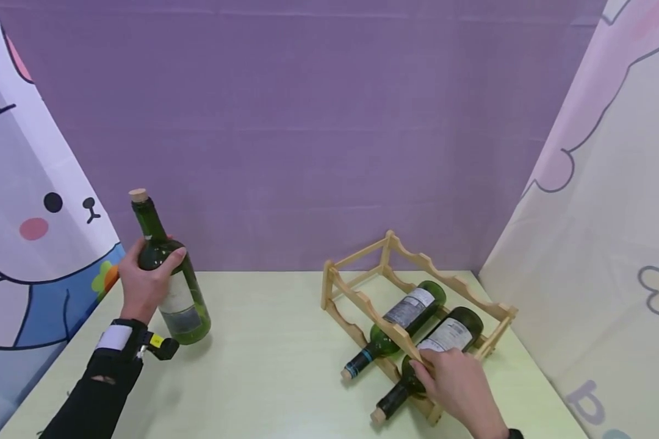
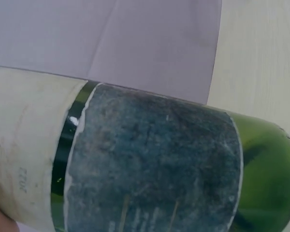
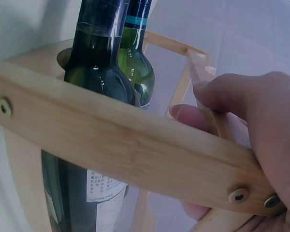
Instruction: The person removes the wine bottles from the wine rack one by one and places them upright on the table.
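Hands first: the left hand (image 1: 145, 286) is grasping a corked green bottle (image 1: 180, 299) round its shoulder, over the left part of the desk (image 1: 263, 353), bottle leaning with its cork up and away to the left; whether the base is touching the desk, cannot tell. Right hand (image 1: 458, 384) is gripping the wooden rack (image 1: 396, 332) at its near end, thumb and fingers round the frame. Two more bottles are lying in the rack, the far one (image 1: 414, 308) and the near one (image 1: 450, 334), necks poking out past the front rail. Risks, as judged: smooth glass could be slipping if the left grip is loosening, and the base could be knocking the desk if it is lowering fast; a pull or tilt by the right hand could be rolling or sliding the two bottles out, since they are only resting in scallops. View differences: left wrist is showing "2022" on the pale label (image 2: 19, 150), too small to read from the head; right wrist is showing metal screw heads (image 3: 239, 195) in the frame and small print on a bottle label; only head is showing all three corks.
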The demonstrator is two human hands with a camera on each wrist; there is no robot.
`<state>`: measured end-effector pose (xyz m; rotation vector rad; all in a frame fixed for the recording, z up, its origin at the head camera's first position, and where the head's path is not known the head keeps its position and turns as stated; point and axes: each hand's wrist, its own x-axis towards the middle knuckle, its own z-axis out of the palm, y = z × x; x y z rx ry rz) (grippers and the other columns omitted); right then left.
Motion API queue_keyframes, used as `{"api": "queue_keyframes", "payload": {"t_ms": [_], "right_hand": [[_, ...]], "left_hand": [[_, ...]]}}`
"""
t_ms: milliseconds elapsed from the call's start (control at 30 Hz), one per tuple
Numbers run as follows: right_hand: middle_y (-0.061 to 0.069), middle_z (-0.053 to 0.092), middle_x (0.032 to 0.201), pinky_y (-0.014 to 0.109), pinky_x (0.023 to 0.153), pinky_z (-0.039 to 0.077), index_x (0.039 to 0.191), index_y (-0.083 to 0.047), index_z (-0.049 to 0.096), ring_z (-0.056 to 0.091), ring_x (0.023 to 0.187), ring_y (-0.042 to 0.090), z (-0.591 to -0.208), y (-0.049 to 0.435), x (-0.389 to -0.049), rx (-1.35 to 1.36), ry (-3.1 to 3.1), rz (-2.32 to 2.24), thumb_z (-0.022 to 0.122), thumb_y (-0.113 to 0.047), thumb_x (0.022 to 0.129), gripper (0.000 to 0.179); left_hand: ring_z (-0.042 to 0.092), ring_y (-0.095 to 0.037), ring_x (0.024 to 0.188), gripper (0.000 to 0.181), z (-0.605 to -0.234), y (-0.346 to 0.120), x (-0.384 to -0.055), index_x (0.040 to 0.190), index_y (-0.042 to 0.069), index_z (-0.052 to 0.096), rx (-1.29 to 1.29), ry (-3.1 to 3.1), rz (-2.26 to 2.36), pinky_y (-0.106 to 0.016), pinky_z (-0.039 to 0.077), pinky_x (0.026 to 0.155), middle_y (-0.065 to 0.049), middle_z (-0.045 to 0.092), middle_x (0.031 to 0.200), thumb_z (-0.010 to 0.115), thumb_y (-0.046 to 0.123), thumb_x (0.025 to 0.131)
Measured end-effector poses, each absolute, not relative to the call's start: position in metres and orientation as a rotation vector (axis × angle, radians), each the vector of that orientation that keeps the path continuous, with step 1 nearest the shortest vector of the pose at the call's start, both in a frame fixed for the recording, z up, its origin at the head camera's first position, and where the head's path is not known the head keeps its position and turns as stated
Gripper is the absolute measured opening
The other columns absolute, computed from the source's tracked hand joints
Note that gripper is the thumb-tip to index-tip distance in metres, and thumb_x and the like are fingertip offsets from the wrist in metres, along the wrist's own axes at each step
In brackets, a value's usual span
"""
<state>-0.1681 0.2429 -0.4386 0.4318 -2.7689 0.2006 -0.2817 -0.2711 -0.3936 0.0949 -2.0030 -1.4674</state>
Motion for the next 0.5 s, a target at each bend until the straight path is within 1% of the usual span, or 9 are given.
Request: {"api": "queue_keyframes", "payload": {"t_ms": [67,233,400,500], "right_hand": [[-0.015,0.036,0.05,0.025,0.041,0.031,0.066,-0.025,0.057,0.036,0.045,0.006,-0.438,0.243,-0.168,0.438,-2.749,0.197,0.072,-0.033,0.087,0.027],[-0.015,0.035,0.049,0.025,0.041,0.03,0.065,-0.026,0.056,0.034,0.044,0.006,-0.438,0.242,-0.168,0.438,-2.717,0.184,0.074,-0.032,0.085,0.028],[-0.015,0.034,0.049,0.024,0.04,0.028,0.066,-0.026,0.058,0.033,0.043,0.006,-0.44,0.243,-0.169,0.431,-2.699,0.171,0.074,-0.032,0.084,0.025],[-0.015,0.034,0.049,0.024,0.04,0.028,0.067,-0.025,0.06,0.033,0.043,0.006,-0.441,0.243,-0.169,0.429,-2.692,0.165,0.075,-0.032,0.084,0.023]], "left_hand": [[0.055,-0.012,0.103,0.049,-0.395,-0.274,-0.285,0.134,0.016,0.059,0.115,-1.994,-1.477,-0.046,0.048,0.092,0.003,0.061,0.121,0.071,0.03,0.089],[0.053,-0.014,0.103,0.05,-0.398,-0.282,-0.295,0.134,0.016,0.057,0.166,-1.985,-1.477,-0.047,0.047,0.093,0.004,0.059,0.119,0.071,0.033,0.089],[0.05,-0.017,0.106,0.05,-0.401,-0.292,-0.304,0.13,0.016,0.056,0.206,-1.972,-1.474,-0.056,0.043,0.098,0.001,0.055,0.117,0.071,0.037,0.088],[0.049,-0.018,0.107,0.054,-0.403,-0.297,-0.31,0.132,0.014,0.055,0.227,-1.966,-1.456,-0.057,0.042,0.098,-0.002,0.054,0.118,0.072,0.039,0.087]]}}
